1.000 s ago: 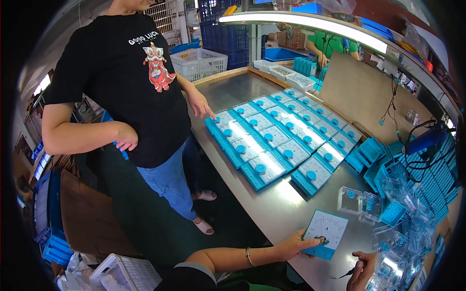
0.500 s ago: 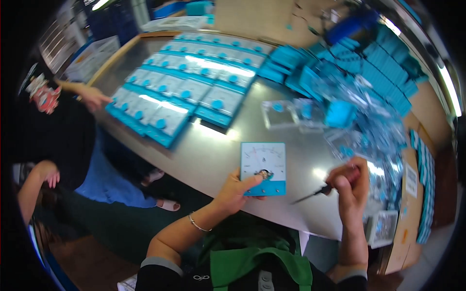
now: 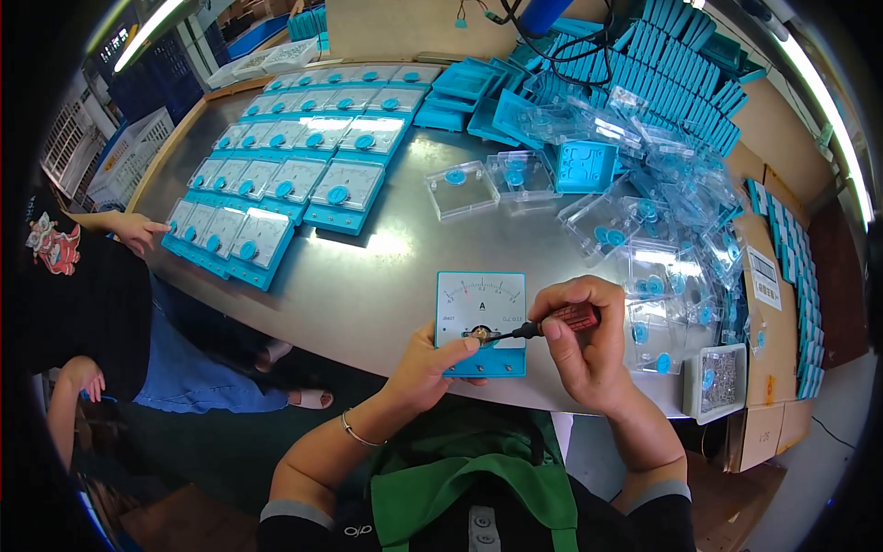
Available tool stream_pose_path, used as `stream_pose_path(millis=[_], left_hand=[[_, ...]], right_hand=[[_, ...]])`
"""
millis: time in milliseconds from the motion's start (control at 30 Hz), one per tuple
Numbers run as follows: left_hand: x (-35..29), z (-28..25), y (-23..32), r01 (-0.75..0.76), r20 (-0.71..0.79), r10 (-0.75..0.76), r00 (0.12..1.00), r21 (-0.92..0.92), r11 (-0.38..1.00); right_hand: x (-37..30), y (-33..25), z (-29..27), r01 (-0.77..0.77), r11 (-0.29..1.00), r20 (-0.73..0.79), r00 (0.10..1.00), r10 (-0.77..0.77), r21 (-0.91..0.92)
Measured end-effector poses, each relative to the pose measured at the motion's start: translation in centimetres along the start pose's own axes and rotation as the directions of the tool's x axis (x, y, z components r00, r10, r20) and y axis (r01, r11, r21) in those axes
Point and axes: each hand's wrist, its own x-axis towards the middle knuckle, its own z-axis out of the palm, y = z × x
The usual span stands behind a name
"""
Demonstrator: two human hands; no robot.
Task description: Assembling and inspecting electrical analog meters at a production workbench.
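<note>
My left hand [image 3: 421,370] grips a blue-based ammeter [image 3: 484,308] with a white dial face, its thumb pressed on the lower face beside the exposed brass-coloured movement. The meter has no transparent cover over its dial. In my right hand [image 3: 593,357] is a screwdriver [image 3: 578,318] with a red handle and dark shaft. The shaft points left, and its tip reaches the movement at the meter's centre; whether it sits in a screw is too small to tell.
Rows of covered meters [image 3: 303,179] fill the table's [image 3: 368,299] left side, where a co-worker's hand [image 3: 136,230] touches the nearest row. Loose transparent covers [image 3: 635,235] and blue bases [image 3: 586,167] are heaped at right. A white tray of small parts [image 3: 717,384] stands at the right edge.
My right hand has moved left and up, bringing the screwdriver from beside the ammeter onto its movement. My left hand still holds the meter. The whole view has shifted slightly.
</note>
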Motion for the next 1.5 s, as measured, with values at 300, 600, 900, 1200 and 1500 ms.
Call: stream_pose_path(millis=[300,600,900,1200,1500], left_hand=[[-0.1,0.3,0.6,0.039,0.111,-0.061,0.992,0.188,0.981],[0.1,-2.6,-0.3,-0.16,0.135,0.11,0.985,0.453,0.877],[-0.8,-4.2,2.6,-0.282,0.046,0.28,0.959,0.049,0.958],[-1.5,-5.9,3.5,-0.339,-0.043,0.34,0.939,0.033,0.94],[-1.2,-3.5,2.7,-0.303,-0.037,0.303,0.952,0.002,0.953]], right_hand=[[1.9,0.8,-2.2,-0.142,0.98,0.287,0.953,0.097,0.139],[5.2,3.1,-0.4,-0.445,0.785,0.158,0.894,0.419,0.431],[8.8,15.1,3.6,0.065,0.787,0.051,0.998,-0.042,-0.614],[5.2,10.2,2.1,0.149,0.753,0.297,0.953,0.064,-0.64],[4.6,8.0,-6.2,-0.837,0.542,0.361,0.528,0.768,0.071]])
